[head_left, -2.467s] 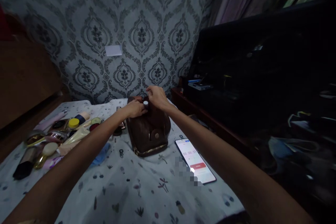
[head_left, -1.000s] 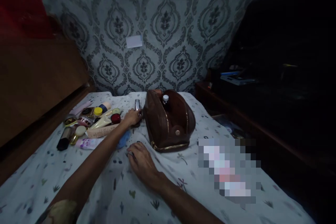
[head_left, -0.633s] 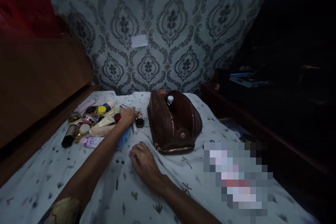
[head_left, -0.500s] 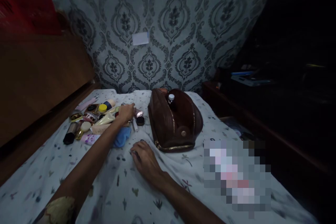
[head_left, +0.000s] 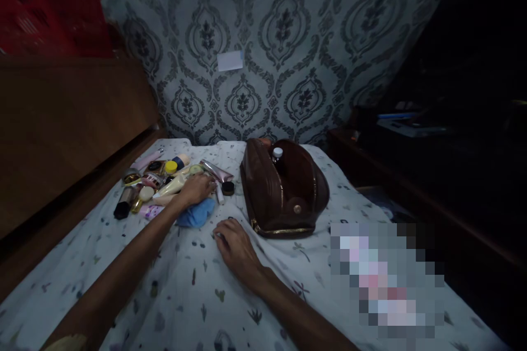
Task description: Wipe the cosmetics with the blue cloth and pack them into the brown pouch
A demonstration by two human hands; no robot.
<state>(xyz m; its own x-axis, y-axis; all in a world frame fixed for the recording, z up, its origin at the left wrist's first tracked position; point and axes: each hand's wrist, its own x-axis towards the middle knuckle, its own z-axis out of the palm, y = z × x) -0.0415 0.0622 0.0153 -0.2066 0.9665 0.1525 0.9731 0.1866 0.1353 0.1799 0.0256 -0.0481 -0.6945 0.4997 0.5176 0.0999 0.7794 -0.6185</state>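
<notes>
Left of the brown bag [head_left: 265, 197], the left hand [head_left: 197, 189] — grip hard to tell — risked scattering cosmetics [head_left: 173, 185] by brushing them.

Through my feed I see a wall [head_left: 256, 27] papered in grey medallions, with a small white card [head_left: 230, 61] on it. To my left, a red container [head_left: 51, 13] sits atop brown wooden furniture [head_left: 69, 115]. On my right, deep shadow leaves me little beyond a slim blue object [head_left: 397, 115]. A printed white sheet [head_left: 177, 307] spreads below.
</notes>
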